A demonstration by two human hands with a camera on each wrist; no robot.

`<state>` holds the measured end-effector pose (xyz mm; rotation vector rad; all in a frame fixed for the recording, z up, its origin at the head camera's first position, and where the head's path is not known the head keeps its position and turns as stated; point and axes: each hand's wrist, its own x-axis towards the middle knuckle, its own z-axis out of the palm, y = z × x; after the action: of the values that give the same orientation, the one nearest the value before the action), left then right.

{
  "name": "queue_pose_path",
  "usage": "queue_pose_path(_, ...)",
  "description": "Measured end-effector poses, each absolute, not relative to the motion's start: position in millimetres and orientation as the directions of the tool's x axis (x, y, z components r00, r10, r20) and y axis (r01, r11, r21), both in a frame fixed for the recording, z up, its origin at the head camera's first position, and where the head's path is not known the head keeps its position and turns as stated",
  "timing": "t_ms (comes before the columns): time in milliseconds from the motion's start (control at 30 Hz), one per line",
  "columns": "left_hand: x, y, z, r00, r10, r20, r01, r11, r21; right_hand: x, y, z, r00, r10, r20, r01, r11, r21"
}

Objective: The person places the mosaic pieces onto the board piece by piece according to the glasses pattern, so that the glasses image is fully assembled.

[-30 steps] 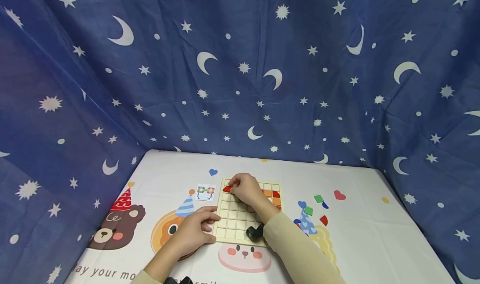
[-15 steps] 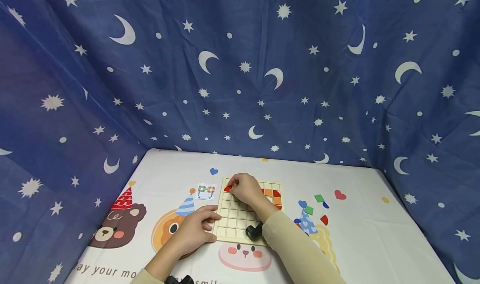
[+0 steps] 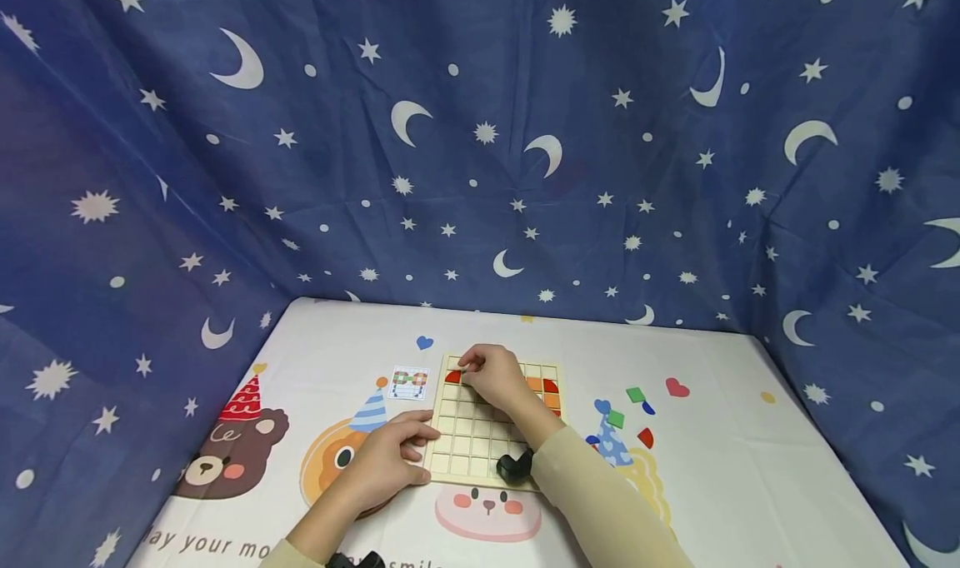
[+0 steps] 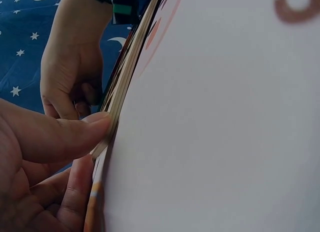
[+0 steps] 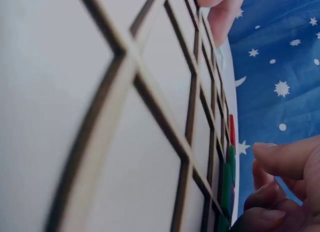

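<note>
Hands [image 3: 386,460] [image 3: 493,376] apart, left touching grid board [image 3: 463,447], right curled over it

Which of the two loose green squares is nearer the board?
The front green square. The back green square lies farther to the right of the board, next to a blue piece.

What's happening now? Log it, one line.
left fingers: touching board at edge | right fingers: over board, near red piece, grip unclear | green squares: on table, right of board
</note>
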<state>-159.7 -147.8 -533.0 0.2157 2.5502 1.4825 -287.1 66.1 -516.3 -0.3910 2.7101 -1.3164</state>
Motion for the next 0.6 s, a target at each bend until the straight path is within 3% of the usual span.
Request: queue_pose_path(600, -158, -145, -532, -0.977, 0.192, -0.097, 0.008, 0.480, 0.877, -270, 133, -492, -0.986, -0.155, -0.054, -0.045, 0.576, -0.816)
